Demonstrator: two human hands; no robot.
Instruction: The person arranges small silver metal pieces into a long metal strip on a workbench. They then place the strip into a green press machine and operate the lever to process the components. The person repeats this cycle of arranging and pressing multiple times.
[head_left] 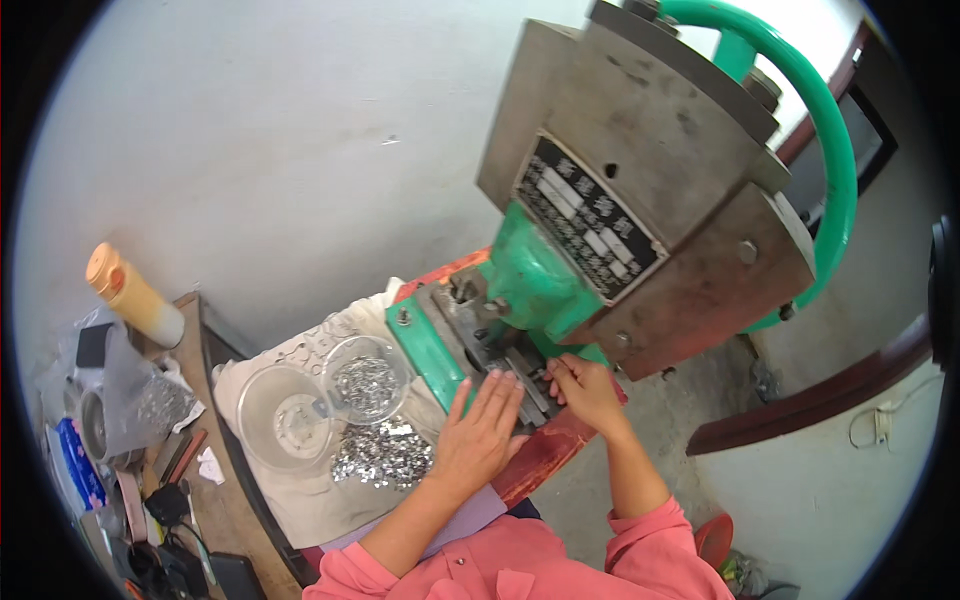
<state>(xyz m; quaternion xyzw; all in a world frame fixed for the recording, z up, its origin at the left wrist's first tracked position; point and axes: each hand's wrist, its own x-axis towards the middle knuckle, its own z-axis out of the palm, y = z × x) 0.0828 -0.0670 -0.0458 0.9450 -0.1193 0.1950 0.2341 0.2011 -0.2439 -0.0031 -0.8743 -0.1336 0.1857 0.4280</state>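
Note:
A heavy grey and green hand press (625,140) stands before me, with a metal die block (525,372) on its green base (425,350). My left hand (482,432) lies over the near left side of the die block, fingers stretched out and palm down. At the block's right side my right hand (590,392) is closed, fingers curled together; whatever they grip is hidden. Left of my left hand, small shiny metal pieces (382,455) lie heaped on a pale cloth. More of them fill a clear round tub (366,382).
Another clear plastic tub (270,440) holds a few pieces. The cloth (300,505) covers part of a red bench (545,455). On a side table at left are a yellow bottle (140,300), a plastic bag (145,385) and dark tools. A green handwheel (840,170) rises at upper right.

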